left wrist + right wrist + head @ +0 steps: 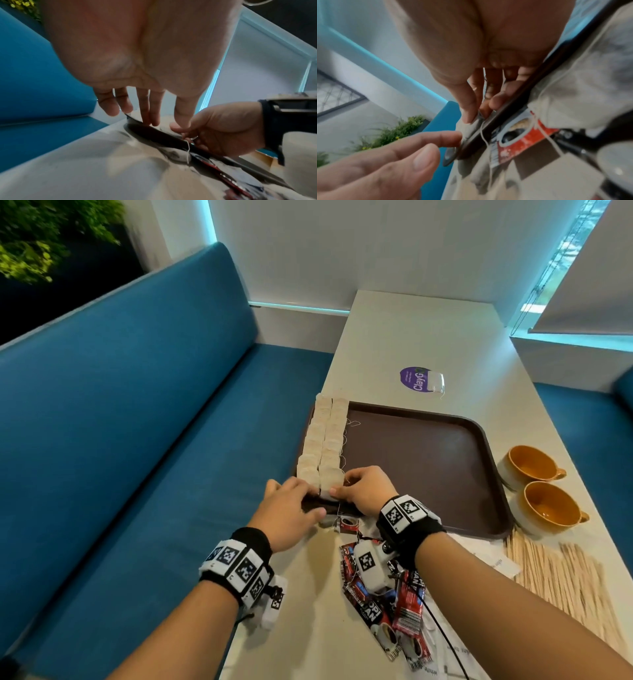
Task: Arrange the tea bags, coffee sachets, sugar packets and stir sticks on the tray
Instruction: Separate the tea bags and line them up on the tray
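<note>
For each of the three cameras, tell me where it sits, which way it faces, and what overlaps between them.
Head: worn on the head, looking forward and down at the tray, tea bags, both forearms and hands.
Left wrist: under the left hand, looking along its straight fingers toward the tray's near rim.
Right wrist: under the right hand, facing the rim and a coffee sachet.
Shared: both wrist views show the other hand and the tray's rim.

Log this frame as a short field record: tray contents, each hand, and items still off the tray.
tray: two rows of tea bags along its left edge, rest bare
right hand: pinches the nearest tea bag
left hand: fingers straight, touching the tray's near corner
off tray: coffee sachets, stir sticks, two orange cups
</note>
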